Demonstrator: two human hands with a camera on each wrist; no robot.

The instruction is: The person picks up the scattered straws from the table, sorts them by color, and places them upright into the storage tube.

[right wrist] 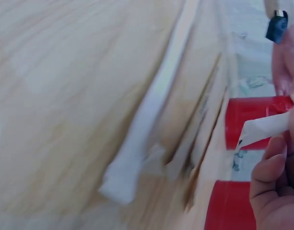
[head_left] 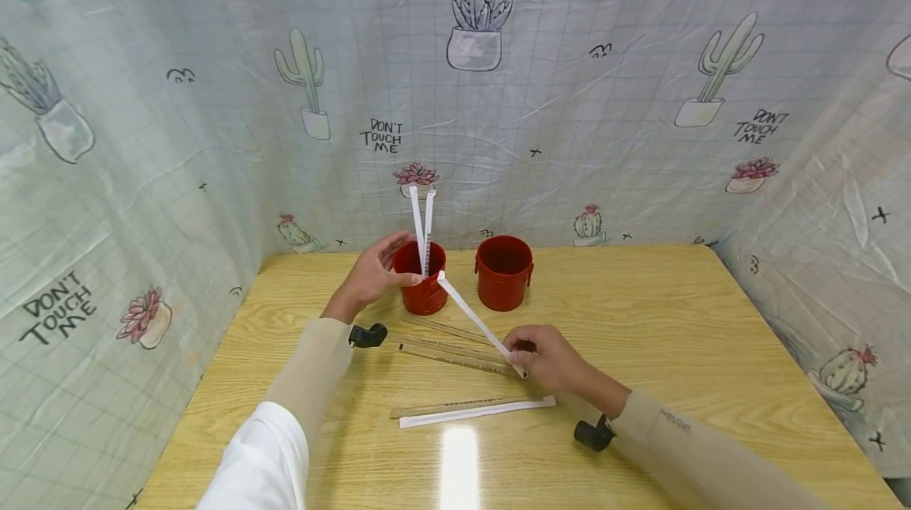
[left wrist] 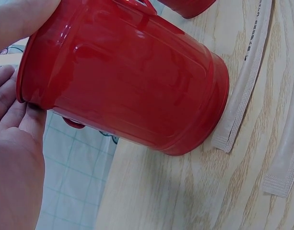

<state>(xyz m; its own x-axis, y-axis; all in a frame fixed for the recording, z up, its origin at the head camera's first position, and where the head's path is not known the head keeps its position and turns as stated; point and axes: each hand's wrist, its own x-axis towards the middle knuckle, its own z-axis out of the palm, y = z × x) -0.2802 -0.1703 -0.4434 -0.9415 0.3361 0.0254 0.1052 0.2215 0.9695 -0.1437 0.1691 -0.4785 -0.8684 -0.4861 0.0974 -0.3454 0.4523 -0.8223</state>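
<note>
My left hand grips the left red bucket near its rim, thumb at the front and fingers at the far side. Two white paper-wrapped straws stand in this bucket and stick up well above its rim. Pinched near its lower end by my right hand is another white paper-wrapped straw. It slants up to the left, its far end overlapping the left bucket's front in the head view. In the right wrist view its short end pokes out past the fingertips.
A second red bucket with small side handles stands just right of the first. Several brown paper-wrapped straws lie in front of the buckets. Nearer me, a white wrapped straw lies beside a brown one. A printed cloth hangs behind the table.
</note>
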